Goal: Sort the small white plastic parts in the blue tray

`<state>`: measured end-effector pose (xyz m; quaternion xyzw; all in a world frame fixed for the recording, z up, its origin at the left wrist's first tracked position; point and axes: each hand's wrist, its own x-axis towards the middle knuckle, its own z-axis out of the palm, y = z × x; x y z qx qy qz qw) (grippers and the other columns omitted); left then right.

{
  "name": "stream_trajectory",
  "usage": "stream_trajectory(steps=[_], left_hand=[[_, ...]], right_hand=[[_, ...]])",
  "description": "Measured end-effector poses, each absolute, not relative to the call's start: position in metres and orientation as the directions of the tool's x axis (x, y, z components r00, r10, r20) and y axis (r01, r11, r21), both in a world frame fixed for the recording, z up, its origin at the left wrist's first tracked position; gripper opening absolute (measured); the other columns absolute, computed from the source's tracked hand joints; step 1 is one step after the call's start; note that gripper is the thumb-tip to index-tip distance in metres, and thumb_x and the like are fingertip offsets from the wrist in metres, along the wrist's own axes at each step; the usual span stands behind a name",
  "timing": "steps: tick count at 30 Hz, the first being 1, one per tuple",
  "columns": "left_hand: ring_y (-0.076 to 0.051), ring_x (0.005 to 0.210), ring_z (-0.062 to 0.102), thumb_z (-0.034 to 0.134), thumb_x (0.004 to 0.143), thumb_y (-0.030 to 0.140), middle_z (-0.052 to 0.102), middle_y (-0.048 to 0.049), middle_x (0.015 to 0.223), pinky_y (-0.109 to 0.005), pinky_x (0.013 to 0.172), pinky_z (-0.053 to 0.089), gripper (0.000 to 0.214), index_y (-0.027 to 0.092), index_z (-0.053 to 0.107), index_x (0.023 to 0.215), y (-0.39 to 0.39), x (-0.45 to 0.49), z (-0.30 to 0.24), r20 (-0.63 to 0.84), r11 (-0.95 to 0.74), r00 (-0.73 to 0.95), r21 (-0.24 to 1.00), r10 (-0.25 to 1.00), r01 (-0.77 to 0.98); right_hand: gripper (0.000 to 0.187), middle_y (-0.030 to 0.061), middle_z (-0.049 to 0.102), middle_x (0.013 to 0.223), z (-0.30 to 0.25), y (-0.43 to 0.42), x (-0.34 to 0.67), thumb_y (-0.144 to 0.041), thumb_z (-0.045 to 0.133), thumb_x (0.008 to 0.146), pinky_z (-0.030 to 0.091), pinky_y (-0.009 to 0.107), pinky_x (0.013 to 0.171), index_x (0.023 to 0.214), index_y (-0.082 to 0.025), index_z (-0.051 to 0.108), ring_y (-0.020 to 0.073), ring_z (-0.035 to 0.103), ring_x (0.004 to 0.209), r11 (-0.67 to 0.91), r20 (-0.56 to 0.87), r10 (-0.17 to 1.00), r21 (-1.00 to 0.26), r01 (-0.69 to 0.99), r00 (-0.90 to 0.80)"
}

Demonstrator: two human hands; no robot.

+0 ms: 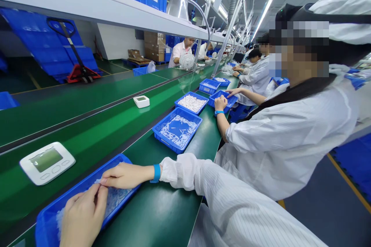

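My left hand (84,214) and my right hand (124,175) meet over a long blue tray (116,216) at the lower left. Both are closed, thumbs and fingertips pinched together and touching each other. Whatever lies between the fingertips is too small or hidden to name. Under and around the hands, the tray holds many small whitish, translucent pieces (114,200). My right wrist wears a blue band (155,173) below a white sleeve. Beyond the tray, on the green conveyor belt, lies a white device with a grey-green screen (48,162).
A blue tray of pale strips (176,148) and one of small white parts (177,103) stand further along the bench (150,212). A co-worker in a white coat (286,131) works at my right. Another white device (141,101) sits on the belt. A shelf (110,13) runs overhead.
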<state>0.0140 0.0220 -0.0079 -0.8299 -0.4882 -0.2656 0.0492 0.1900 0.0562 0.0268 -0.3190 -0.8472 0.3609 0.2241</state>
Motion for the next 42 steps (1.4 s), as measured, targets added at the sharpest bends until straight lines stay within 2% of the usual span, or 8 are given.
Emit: stream_trajectory(steps=[22,32,42], left_hand=[[-0.021,0.053,0.058,0.033,0.087,0.036,0.059,-0.0017,0.051,-0.031,0.057,0.035,0.032,0.021,0.053,0.069,0.0227,0.0181,-0.0092,0.474,-0.509,0.378,0.183,0.795,0.841],[-0.020,0.053,0.057,0.031,0.089,0.031,0.061,-0.0031,0.057,-0.032,0.061,0.035,0.033,0.018,0.057,0.073,0.0223,0.0213,-0.0076,0.508,-0.527,0.422,0.076,0.751,0.847],[-0.019,0.052,0.056,0.031,0.087,0.029,0.061,-0.0032,0.057,-0.030,0.056,0.033,0.033,0.020,0.056,0.070,0.0270,0.0185,-0.0090,0.470,-0.545,0.431,0.135,0.770,0.827]], right_hand=[[0.026,-0.0015,0.056,0.075,0.0258,0.0551,0.1922,-0.031,0.038,0.095,0.038,0.020,0.068,0.079,-0.016,0.052,0.0100,0.049,0.070,0.555,0.111,0.701,-0.705,0.442,-0.704],[0.026,-0.0020,0.055,0.075,0.0199,0.0596,0.1946,-0.032,0.038,0.095,0.038,0.019,0.067,0.078,-0.016,0.050,0.0088,0.049,0.070,0.550,0.153,0.711,-0.728,0.408,-0.686],[0.024,-0.0007,0.059,0.083,0.0213,0.0601,0.1935,-0.033,0.040,0.095,0.039,0.019,0.072,0.087,-0.016,0.055,0.0100,0.051,0.075,0.546,0.116,0.721,-0.702,0.457,-0.684]])
